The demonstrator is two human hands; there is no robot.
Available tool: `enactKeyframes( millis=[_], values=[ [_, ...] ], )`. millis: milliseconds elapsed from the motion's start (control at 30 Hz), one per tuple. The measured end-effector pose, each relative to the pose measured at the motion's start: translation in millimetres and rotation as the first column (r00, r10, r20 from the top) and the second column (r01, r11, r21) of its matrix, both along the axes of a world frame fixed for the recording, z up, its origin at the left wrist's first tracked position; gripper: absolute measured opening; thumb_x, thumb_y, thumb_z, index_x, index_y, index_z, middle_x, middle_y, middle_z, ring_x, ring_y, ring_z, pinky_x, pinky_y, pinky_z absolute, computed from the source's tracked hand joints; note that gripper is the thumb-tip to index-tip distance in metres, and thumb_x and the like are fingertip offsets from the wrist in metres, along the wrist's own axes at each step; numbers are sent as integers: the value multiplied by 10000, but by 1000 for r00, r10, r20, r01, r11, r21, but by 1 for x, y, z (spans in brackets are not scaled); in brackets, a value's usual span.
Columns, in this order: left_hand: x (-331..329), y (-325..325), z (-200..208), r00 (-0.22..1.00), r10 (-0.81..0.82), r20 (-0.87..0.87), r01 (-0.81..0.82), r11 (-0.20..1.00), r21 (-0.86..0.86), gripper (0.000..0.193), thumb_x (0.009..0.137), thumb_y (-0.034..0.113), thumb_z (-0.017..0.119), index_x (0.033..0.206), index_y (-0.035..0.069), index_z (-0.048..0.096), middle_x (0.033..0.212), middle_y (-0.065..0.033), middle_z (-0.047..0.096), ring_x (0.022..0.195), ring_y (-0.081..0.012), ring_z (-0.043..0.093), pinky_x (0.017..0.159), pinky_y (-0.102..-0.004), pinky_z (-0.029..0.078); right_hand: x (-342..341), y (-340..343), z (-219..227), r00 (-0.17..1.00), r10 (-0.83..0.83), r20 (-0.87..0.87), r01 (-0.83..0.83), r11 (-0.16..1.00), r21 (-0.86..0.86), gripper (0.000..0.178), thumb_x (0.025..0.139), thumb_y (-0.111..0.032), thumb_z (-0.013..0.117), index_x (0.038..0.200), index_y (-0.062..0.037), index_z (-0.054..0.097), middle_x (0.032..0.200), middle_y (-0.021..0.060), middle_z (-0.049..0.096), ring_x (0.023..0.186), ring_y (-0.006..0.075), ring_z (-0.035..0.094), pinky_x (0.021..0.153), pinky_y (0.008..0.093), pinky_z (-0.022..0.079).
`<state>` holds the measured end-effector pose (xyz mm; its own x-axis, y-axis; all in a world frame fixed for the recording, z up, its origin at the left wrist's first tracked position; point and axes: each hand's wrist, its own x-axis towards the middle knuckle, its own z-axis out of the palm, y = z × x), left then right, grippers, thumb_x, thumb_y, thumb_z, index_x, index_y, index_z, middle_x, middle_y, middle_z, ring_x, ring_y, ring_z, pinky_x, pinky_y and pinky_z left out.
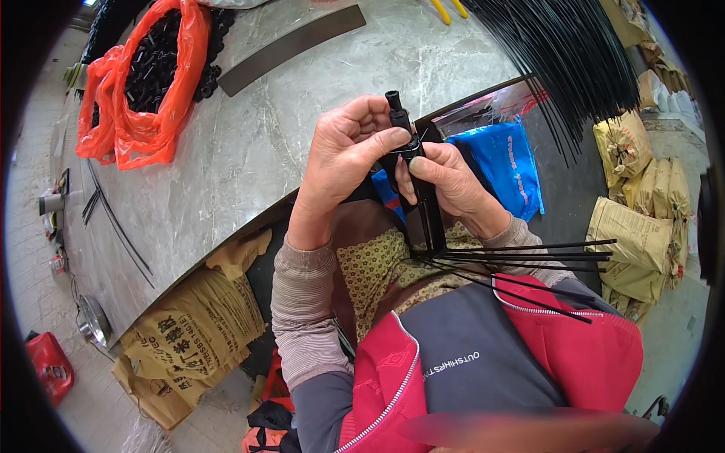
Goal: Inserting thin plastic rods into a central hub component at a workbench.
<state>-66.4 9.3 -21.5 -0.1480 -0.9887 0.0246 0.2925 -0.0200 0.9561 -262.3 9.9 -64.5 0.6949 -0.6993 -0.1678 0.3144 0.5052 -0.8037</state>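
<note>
My left hand (340, 155) pinches the upper part of a black tube-like piece (398, 112), its thumb pressed across it just under the knobbed top end. Below that, my right hand (453, 181) grips the same piece from the right, thumb on its front. The piece stands roughly upright over my lap, above a patterned yellow cloth (370, 260). From its lower end several thin black rods (529, 257) fan out to the right, across my right sleeve. What my fingers do behind the tube is hidden.
On the grey table (257, 143) are an orange-red plastic bag (185, 75) of small black parts, a curved dark strip (294, 47) and yellow handles (441, 10). A large bundle of thin black rods (574, 60) lies at far right, near a blue packet (506, 166). Brown paper sacks (630, 238) stand right.
</note>
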Motion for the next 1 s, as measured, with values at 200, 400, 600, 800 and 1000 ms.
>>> enactKeyframes(
  millis=[200, 400, 600, 800, 1000],
  values=[
    [2, 0, 1, 995, -54, -82, 56, 998, 18, 223, 883, -7, 689, 1093, -51, 628, 978, -124, 710, 899, -144, 674, 828, -269, 552, 1, 1, 1, 1000, 4, 3, -4, 1000, 7, 305, 963, -301, 649, 945, 3, 634, 741, 62, 623, 624, 149, 591, 597, 269, 485],
    [2, 3, 0, 994, -59, -93, 60, 998, 13, 244, 889, 0, 683, 1115, -55, 609, 994, -122, 697, 934, -164, 673, 859, -286, 548, 0, 4, 2, 1000, -15, -24, 15, 1000, -16, 307, 970, -299, 640, 947, 6, 629, 743, 65, 629, 623, 148, 597, 593, 266, 486],
    [3, 5, -1, 993, -73, -92, 73, 997, -1, 242, 900, 6, 673, 1124, -51, 600, 1006, -117, 692, 945, -165, 669, 870, -293, 543, -1, 5, 2, 999, -20, -32, 19, 999, -29, 311, 972, -304, 637, 940, 5, 623, 735, 66, 629, 616, 145, 596, 589, 265, 485],
    [4, 6, 3, 993, -87, -85, 91, 995, 44, 223, 932, 66, 655, 1123, -39, 608, 1016, -111, 696, 911, -144, 663, 848, -283, 535, -1, 5, 5, 998, -30, -52, 28, 998, -47, 320, 967, -319, 642, 934, -2, 616, 733, 65, 626, 609, 139, 587, 583, 263, 479],
    [8, 2, 6, 989, -75, -125, 94, 983, 155, 248, 936, 80, 645, 1145, -50, 619, 1016, -126, 710, 900, -140, 669, 845, -280, 535, -1, 4, -2, 998, -59, -23, 58, 998, -20, 329, 965, -326, 645, 999, 1, 617, 738, 65, 624, 605, 141, 583, 578, 264, 474]
  ],
)
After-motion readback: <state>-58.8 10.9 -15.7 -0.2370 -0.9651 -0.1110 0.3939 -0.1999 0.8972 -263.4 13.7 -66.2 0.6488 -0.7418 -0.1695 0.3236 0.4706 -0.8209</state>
